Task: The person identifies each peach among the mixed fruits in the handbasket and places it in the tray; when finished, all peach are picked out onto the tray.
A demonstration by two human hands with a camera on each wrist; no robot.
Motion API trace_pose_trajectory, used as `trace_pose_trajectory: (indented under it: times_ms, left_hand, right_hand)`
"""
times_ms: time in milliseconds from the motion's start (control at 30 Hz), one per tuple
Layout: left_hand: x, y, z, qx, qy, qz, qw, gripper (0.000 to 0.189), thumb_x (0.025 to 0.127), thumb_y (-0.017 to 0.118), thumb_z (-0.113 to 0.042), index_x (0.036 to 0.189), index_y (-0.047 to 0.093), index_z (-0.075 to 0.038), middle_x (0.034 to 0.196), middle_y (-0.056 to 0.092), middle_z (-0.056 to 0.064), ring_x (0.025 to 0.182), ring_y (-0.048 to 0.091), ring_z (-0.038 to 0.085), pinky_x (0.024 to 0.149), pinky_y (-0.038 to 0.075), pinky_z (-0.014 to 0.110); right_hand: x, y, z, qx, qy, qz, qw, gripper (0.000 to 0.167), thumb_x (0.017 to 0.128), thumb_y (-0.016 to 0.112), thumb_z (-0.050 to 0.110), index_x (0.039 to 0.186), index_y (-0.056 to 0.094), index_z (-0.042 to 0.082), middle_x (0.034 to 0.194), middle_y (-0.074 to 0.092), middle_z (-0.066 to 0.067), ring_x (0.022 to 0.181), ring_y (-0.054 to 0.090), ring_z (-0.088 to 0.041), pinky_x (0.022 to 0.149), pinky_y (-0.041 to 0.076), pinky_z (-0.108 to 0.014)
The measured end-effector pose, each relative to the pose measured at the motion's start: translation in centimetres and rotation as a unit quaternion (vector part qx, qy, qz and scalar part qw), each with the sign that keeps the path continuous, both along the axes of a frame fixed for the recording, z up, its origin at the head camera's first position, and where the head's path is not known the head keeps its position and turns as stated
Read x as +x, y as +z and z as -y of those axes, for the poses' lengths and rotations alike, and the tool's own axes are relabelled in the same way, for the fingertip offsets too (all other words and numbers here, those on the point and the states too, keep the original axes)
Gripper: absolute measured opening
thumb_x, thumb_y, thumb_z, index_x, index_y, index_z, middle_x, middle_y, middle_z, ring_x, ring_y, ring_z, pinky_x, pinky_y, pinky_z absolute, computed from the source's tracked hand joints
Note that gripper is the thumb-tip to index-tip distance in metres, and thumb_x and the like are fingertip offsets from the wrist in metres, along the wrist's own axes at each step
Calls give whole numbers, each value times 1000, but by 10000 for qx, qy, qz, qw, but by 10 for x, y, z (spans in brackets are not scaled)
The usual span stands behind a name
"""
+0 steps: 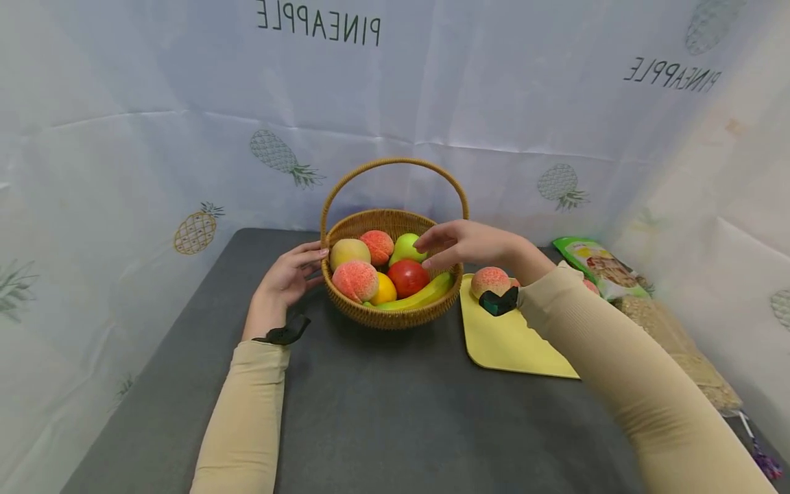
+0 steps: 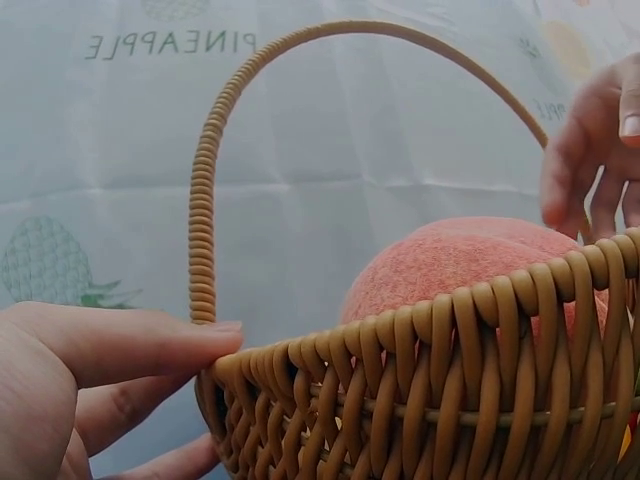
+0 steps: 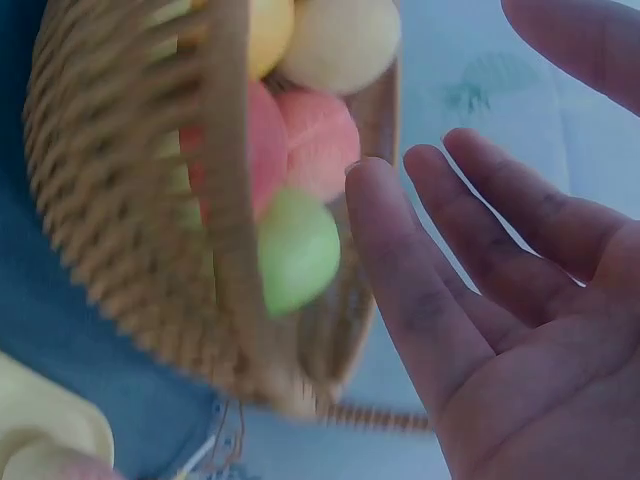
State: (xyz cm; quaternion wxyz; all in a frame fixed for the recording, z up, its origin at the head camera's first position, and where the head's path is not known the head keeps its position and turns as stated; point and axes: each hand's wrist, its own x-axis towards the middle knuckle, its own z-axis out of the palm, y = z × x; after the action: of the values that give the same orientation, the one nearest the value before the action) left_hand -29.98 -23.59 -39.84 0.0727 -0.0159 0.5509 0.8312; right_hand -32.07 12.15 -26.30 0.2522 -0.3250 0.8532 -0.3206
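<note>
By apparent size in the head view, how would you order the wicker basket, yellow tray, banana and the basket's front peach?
1. Wicker basket
2. Yellow tray, partly hidden
3. Banana and front peach: too alike to rank; banana longer, peach thicker

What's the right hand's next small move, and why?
Probably swing the right hand across to a peach on the yellow tray: that hand looks empty at the fruit-filled basket, while the left hand touches the basket's rim.

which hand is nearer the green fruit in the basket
Right. The right hand hovers over the right side of the basket, close by the green fruit; the left hand touches the rim on the left, farther away.
</note>
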Motion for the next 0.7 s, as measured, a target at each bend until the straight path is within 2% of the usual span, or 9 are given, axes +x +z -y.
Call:
trace_pose_trajectory:
  times_ms: [200,333,400,600,700]
  left_hand:
    - [-1,1,-5,-37,6,-11,10000,30,101,69,-16,129,59,-14,124,58,3,114,55,21,104,38,46]
    - [-1,0,-5,-71,38,-21,10000,30,100,70,-17,127,59,-14,125,57,3,114,55,21,104,38,47]
    - [-1,-1,-4,-75,58,-30,10000,30,100,71,-17,127,59,-14,125,57,3,113,55,21,104,38,47]
    - [-1,-1,-3,-49,94,-45,9999,30,99,72,-17,126,60,-13,123,57,3,111,56,20,102,39,46]
    - [0,-1,-2,-23,109,-29,9999,29,99,72,-17,125,61,-14,121,59,2,110,56,19,103,39,46]
  right_hand:
    - [-1,-6,27,164,247,136,9995,56,94,75,35,143,58,14,142,57,-1,128,55,-22,101,49,-39]
    - [-4,-8,43,350,267,21,9990,57,94,74,39,143,59,15,142,58,-2,128,52,-18,103,47,-38]
    - [-7,-9,49,370,253,61,9990,59,94,73,40,144,58,12,142,58,-4,126,55,-20,104,46,-39]
    - [-15,-13,66,71,191,708,9973,57,97,71,33,144,56,3,133,62,-6,120,64,-31,103,48,-45]
    - [-17,-15,73,54,252,869,9959,53,97,72,32,140,59,3,131,63,-6,121,63,-31,103,49,-43]
